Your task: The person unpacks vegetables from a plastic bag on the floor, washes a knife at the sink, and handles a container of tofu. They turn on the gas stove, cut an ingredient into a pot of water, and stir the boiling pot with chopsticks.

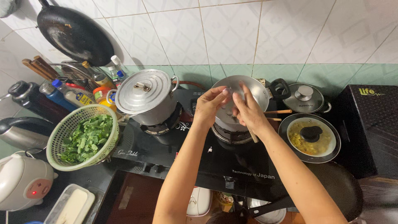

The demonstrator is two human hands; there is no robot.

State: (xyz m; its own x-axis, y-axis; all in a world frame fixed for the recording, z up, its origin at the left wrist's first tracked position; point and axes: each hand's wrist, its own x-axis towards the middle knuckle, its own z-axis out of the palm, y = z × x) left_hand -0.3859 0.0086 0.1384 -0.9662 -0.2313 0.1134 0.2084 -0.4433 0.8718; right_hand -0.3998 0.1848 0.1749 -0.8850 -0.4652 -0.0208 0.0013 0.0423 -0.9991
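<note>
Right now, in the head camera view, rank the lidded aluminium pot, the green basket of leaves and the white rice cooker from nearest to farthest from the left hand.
1. Lidded aluminium pot, on the burner just left of the left hand.
2. Green basket of leaves, further left on the counter.
3. White rice cooker, at the far left edge, lowest in view.

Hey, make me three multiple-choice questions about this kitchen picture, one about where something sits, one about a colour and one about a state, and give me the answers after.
1. Where is the pale green plastic colander of leafy greens?
A. left of the stove
B. on the right burner
C. on the wall

2. What colour is the stove's flat glass top?
A. white
B. black
C. red

3. How is the large aluminium pot on the left burner?
A. open
B. tipped over
C. lidded

Answers:
1 A, it rests on the counter beside the stove's left edge.
2 B, the glass is glossy black.
3 C, a flat metal lid covers it, while both hands, left hand and right hand, are over the small metal saucepan.
</note>
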